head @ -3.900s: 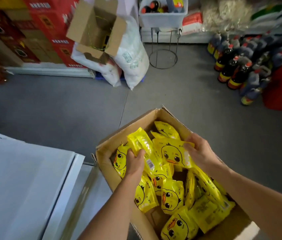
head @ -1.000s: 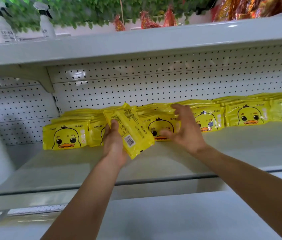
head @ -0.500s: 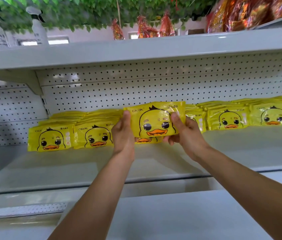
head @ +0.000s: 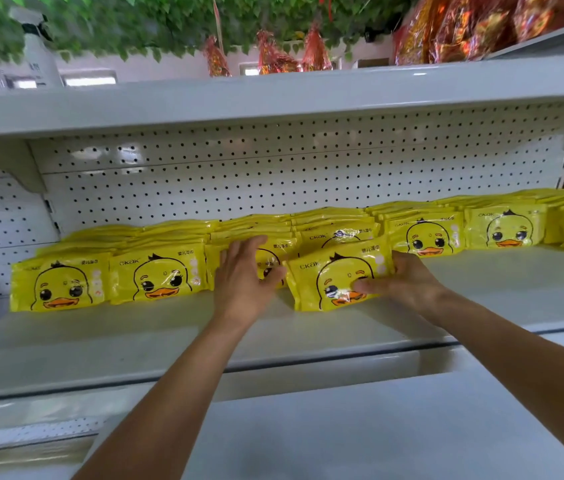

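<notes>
A yellow duck-face wipes pack (head: pixel 329 275) stands on the white shelf (head: pixel 169 334) in front of the row. My right hand (head: pixel 401 282) grips its right edge, thumb across the front. My left hand (head: pixel 244 277) lies flat with straight fingers against the neighbouring pack (head: pixel 266 254) just to the left. A row of the same yellow packs (head: pixel 159 275) runs along the shelf's back from left to right, stacked several deep.
A pegboard back panel (head: pixel 273 174) rises behind the packs, and an upper shelf (head: pixel 273 98) overhangs them. Above it stand a spray bottle (head: pixel 39 50), red foil decorations (head: pixel 273 53) and green leaves. A lower white shelf (head: pixel 342 427) juts out beneath my arms.
Both hands held the pack up in front of the row; it now stands on the shelf, my right hand still on it, my left moved over to the pack beside it.
</notes>
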`<state>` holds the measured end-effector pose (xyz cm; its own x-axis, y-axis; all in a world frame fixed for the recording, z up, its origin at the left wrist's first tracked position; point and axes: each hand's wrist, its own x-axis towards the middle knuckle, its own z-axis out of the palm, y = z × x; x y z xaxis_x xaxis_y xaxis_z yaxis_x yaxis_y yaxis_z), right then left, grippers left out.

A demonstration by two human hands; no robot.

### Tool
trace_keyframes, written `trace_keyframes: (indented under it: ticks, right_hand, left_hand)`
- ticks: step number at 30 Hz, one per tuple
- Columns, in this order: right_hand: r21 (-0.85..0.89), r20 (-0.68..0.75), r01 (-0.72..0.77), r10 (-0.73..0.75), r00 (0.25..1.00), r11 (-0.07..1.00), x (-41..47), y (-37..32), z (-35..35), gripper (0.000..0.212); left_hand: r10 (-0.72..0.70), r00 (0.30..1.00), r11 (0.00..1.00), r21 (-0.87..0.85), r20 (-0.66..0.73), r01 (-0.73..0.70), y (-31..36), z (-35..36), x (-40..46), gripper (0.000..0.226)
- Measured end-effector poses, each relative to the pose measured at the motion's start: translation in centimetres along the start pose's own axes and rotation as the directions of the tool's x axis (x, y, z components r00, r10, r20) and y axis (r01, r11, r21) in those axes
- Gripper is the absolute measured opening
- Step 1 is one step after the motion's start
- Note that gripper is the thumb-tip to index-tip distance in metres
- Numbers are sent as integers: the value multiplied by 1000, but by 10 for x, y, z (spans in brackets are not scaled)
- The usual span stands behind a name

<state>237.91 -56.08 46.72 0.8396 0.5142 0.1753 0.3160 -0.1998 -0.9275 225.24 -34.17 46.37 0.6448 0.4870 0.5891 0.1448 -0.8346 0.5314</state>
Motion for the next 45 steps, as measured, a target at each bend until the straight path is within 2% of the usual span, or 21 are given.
trace_keyframes:
  ticks: [2,5,11,16,23,27,30,34,40,45]
  right_hand:
    - [-140,-74,-17,6,997,990,10,5,0,40]
    - [-239,-175,-51,9,985,970,25,8,2,46]
    - [-284,-259,-73,-3,966,956,48,7,7,69]
    - [-296,-259,-80,0,966,952,55,6,12,73]
    - [-361,-282,-125,20,959,924,60,12,15,77]
    - [-467,-317,-135,-22,948,874,48,14,8,79]
    - [-564,-275,-61,-118,954,824,26,18,-8,67]
    - [-745,-181,19,-230,956,667,-23,25,-55,43]
    - [-812,-201,16,-306,931,583,-112,54,-159,44]
    - [-816,-306,-128,-233,923,564,-187,92,-252,43]
  left_hand:
    - [87,992,938,327,94,-113,-7,-7,6,83]
    - [66,961,819,535,270,-207,-17,-8,17,100]
    - [118,951,778,569,284,-266,-33,-5,31,98]
    - [156,943,775,555,292,-301,-39,-7,38,98]
    - [126,939,775,559,319,-294,-38,-7,43,100]
    - [55,934,789,558,352,-257,-28,-11,44,95]
    - [96,957,837,499,273,-226,-9,-10,36,73]
    - [237,959,879,387,154,-279,50,8,3,47]
    - [311,925,936,96,218,-337,160,70,-62,45]
    - [391,865,919,-74,314,-388,246,143,-125,41]
